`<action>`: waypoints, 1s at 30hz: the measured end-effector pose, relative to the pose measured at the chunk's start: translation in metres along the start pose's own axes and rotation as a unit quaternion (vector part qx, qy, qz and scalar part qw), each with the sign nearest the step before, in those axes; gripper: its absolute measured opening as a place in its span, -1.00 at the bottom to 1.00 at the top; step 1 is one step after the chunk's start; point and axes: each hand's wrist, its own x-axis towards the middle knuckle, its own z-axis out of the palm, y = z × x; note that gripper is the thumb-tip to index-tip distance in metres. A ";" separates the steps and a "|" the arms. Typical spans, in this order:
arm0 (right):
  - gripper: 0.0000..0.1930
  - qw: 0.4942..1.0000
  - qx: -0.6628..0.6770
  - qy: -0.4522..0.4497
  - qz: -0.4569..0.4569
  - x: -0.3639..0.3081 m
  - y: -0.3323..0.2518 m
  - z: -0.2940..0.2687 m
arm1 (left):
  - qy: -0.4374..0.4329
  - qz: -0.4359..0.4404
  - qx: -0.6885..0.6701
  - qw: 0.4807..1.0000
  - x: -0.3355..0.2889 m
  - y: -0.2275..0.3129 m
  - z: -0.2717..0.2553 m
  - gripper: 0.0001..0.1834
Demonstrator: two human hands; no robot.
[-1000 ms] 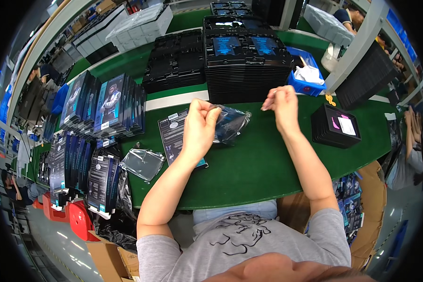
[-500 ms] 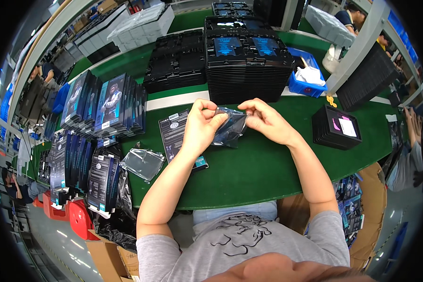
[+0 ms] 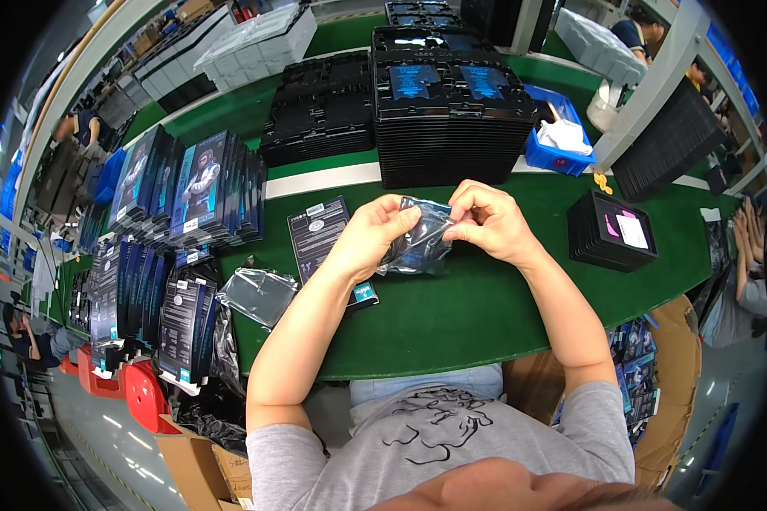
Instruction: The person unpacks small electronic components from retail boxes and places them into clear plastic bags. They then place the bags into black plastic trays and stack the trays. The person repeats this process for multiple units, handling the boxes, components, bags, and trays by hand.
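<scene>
Over the green table (image 3: 452, 328) I hold a shiny clear plastic bag (image 3: 424, 247) with a dark, bluish flat item inside; what that item is I cannot make out. My left hand (image 3: 371, 234) pinches the bag's left side between thumb and fingers. At its upper right corner, my right hand (image 3: 488, 223) grips the edge with closed fingertips. Beside my left wrist lies a flat dark printed box (image 3: 317, 228), partly covered by my forearm. Left of that forearm another clear bag with a dark flat piece (image 3: 258, 295) rests on the table.
Tall stacks of black plastic trays (image 3: 452, 128) stand at the back. Upright printed boxes (image 3: 204, 187) crowd the left side. A blue bin (image 3: 562, 153) holds white cloth. To the right sits a stack of small black trays (image 3: 609, 230). A cardboard carton (image 3: 677, 375) stands below the table's right edge.
The bag has turned so more of its clear front faces up. My left hand has shifted slightly lower, and my right fingers have curled in closer along the bag's edge.
</scene>
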 end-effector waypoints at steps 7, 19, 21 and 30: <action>-0.79 0.993 -0.012 0.087 -0.084 0.001 0.002 0.002 | -0.068 0.029 0.113 0.991 -0.004 -0.007 0.007 -0.53; -0.75 0.951 -0.147 0.196 -0.187 0.006 0.000 0.024 | 0.076 0.145 0.084 0.983 -0.005 -0.016 0.020 -0.74; -0.77 0.925 -0.237 0.189 -0.229 0.006 -0.005 0.021 | 0.108 0.162 0.178 0.965 -0.005 -0.014 0.018 -0.77; -0.89 0.983 -0.176 0.051 -0.004 0.001 -0.012 -0.004 | 0.093 0.056 0.479 0.871 -0.012 0.009 0.021 -0.73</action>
